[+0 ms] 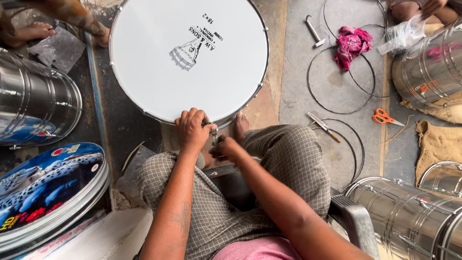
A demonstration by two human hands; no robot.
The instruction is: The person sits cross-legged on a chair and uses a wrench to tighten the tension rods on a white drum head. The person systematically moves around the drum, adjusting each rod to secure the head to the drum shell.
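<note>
A big drum with a white head (187,53) and a metal rim stands on the floor in front of my knees. My left hand (192,129) rests closed on the near edge of its rim. My right hand (226,148) is just below, fingers closed around a small metal tool (214,135) at a tension fitting on the rim. What exactly the left fingers grip is hidden.
Shiny metal drum shells lie at left (33,106), right (428,67) and lower right (409,216). A stack of printed drum heads (48,188) is lower left. Wire hoops (337,82), a pink rag (351,45), orange scissors (385,117), a hammer (314,31) lie on the floor. Another person's feet (38,30) are upper left.
</note>
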